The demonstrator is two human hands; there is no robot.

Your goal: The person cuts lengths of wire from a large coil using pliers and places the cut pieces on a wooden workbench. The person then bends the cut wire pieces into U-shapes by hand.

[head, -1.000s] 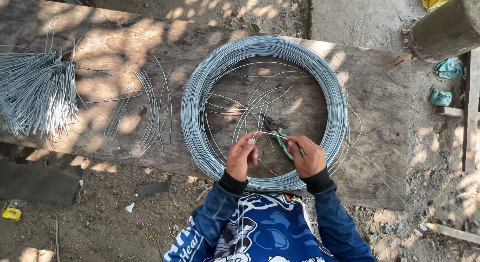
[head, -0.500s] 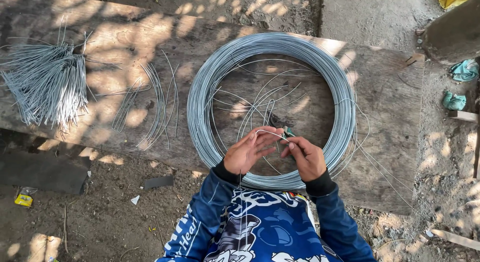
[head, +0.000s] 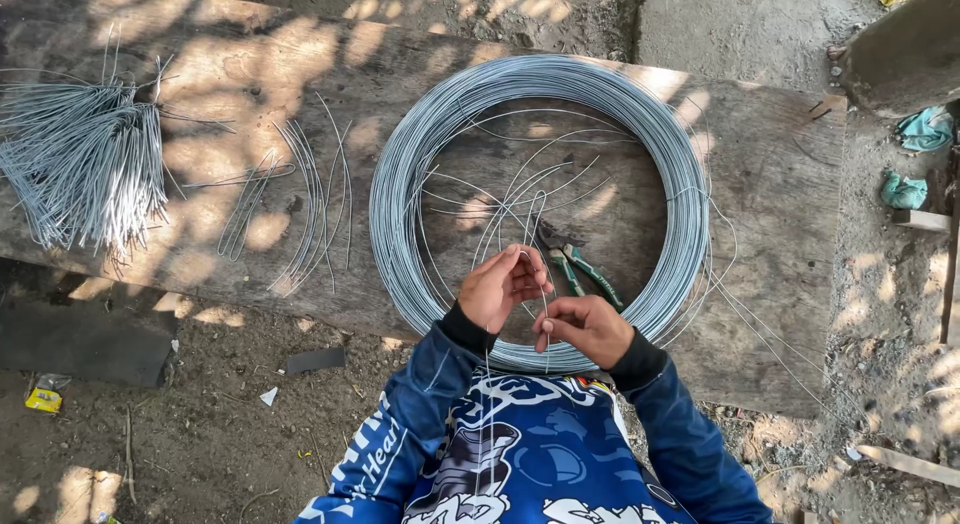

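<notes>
A big coil of grey steel wire (head: pixel 400 199) lies flat on a wide wooden plank (head: pixel 770 224). Over the coil's near edge my left hand (head: pixel 505 284) and my right hand (head: pixel 582 326) both pinch one thin folded length of wire (head: pixel 535 219), whose bent loop points away from me. Green-handled pliers (head: pixel 580 272) rest on the plank inside the coil, just beyond my right hand. Loose curved wire ends lie inside the ring.
A bundle of cut, folded wire pieces (head: pixel 85 164) sits at the plank's left end, with a few loose bent wires (head: pixel 300 204) between it and the coil. Dirt ground with scraps lies below the plank. Green rags (head: pixel 905 189) and timber lie at the right.
My hands have lifted off the pliers, which now lie on the plank. Both hands have come together on a folded wire piece, the right drawn back toward me.
</notes>
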